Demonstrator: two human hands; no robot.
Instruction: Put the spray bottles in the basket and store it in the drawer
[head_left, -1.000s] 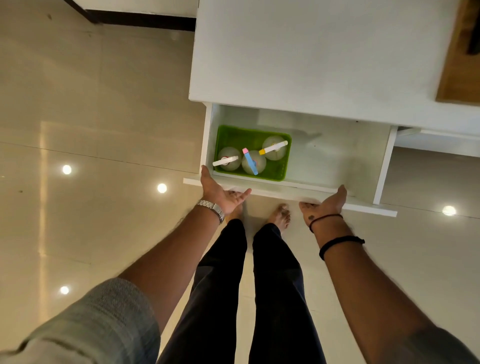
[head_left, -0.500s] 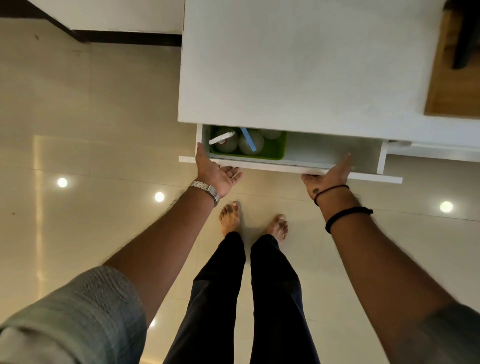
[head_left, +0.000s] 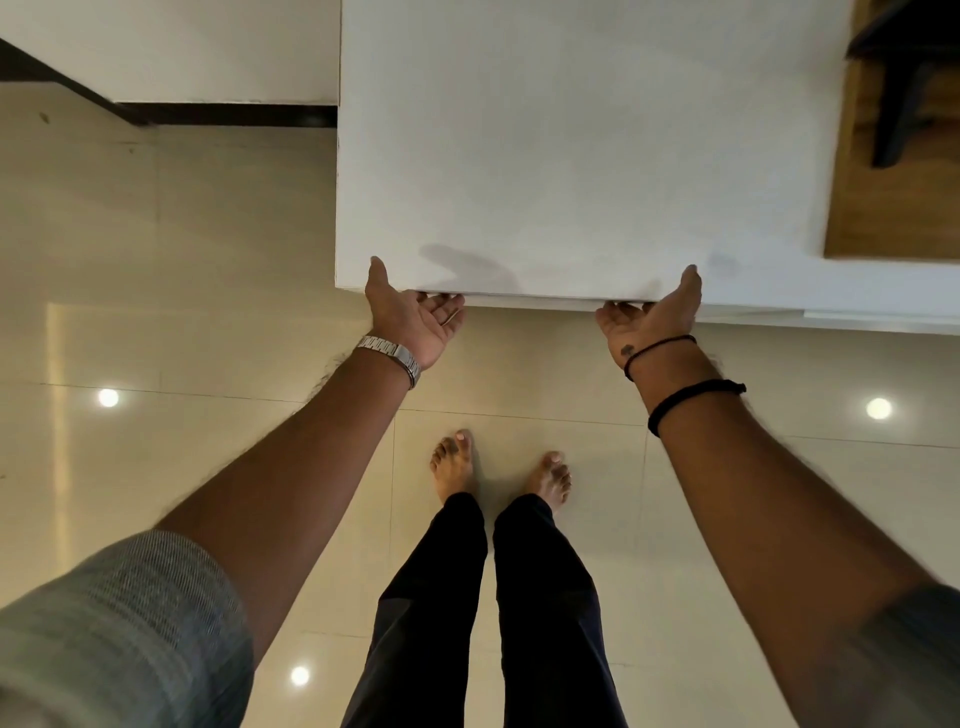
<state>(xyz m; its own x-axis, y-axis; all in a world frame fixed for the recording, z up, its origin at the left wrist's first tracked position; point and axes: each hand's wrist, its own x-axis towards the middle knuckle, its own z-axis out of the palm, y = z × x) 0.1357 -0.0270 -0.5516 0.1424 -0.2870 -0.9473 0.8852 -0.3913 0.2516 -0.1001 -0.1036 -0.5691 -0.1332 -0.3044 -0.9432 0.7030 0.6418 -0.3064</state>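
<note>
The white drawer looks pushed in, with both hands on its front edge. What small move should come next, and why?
Probably let go and draw both hands back. The white drawer front sits flush under the white cabinet top, nothing inside shows, and the left hand and right hand rest open-palmed against it.

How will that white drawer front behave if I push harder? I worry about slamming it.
The drawer front looks like a stiff flat panel, so it probably won't flex. It already sits nearly flush under the white top, so little travel likely remains. With the left hand and right hand spread wide, it should slide straight.
</note>
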